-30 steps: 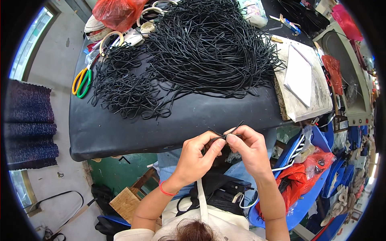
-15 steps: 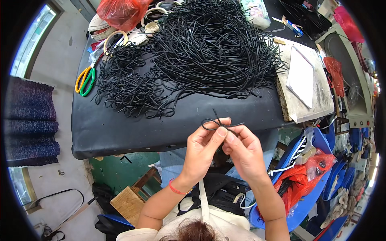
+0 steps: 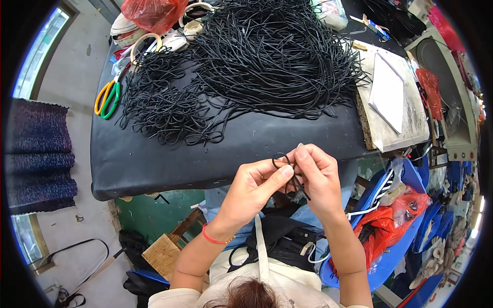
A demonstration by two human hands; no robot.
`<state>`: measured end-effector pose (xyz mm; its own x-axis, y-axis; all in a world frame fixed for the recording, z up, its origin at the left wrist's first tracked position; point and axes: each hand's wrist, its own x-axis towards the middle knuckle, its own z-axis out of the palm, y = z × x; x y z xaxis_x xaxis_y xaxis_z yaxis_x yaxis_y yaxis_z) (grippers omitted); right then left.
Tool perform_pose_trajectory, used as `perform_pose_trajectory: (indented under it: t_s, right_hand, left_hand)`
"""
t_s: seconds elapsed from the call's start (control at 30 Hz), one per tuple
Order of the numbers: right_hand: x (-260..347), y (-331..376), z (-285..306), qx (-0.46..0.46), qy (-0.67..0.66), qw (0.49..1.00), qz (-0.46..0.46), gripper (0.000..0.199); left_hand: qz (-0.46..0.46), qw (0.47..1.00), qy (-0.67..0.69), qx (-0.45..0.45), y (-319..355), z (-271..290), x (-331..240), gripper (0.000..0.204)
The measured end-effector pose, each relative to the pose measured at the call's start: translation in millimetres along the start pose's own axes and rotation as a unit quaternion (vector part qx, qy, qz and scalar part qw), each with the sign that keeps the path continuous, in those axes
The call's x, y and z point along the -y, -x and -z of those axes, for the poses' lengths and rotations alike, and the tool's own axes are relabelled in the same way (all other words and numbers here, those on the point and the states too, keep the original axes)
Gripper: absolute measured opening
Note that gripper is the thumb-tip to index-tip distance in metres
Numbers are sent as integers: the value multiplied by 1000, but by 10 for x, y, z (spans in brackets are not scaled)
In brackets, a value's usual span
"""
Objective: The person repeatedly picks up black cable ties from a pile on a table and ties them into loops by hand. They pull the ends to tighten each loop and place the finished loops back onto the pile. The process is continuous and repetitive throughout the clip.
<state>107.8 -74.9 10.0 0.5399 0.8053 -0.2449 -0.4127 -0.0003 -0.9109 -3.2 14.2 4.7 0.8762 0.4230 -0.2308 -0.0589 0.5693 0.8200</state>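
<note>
The crossing of the black cord (image 3: 294,180) is hard to make out: the left thumb covers part of it, the fingers hide more, and the lower strands blend with the dark clothing behind them. The forearms are cut off from view by the sleeves, and the upper end of the large pile of black cords (image 3: 277,66) runs out at the top edge. The blades of the scissors (image 3: 117,92) are partly covered too.

The left hand (image 3: 251,187) is nearly closed, thumb against fingers, pinching the cord. The right hand (image 3: 321,177) has its thumb and forefinger drawn together at the tips on the cord's upper right, its other fingers curled in below.

The cord is held up between the two hands, in view at the near edge of the worktop (image 3: 236,149), nearer than the smaller heap of looped cords (image 3: 169,110). One small loop bulges up and to the left beyond the left thumb; a loose end slants down to the right, beside the right palm. Bent as it is, it has no single long axis.
</note>
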Motion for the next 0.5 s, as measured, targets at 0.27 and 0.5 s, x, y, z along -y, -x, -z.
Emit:
perform_pose_trajectory:
  t_s: [0.27, 0.5]
  right_hand:
    - [-10, -66, 52, -28, -80, 994, -68, 35]
    - [-70, 102, 11, -59, 70, 994, 55, 13]
  left_hand:
    - [-21, 994, 92, -63, -33, 28, 119, 17]
    - [-16, 991, 90, -97, -39, -74, 139, 17]
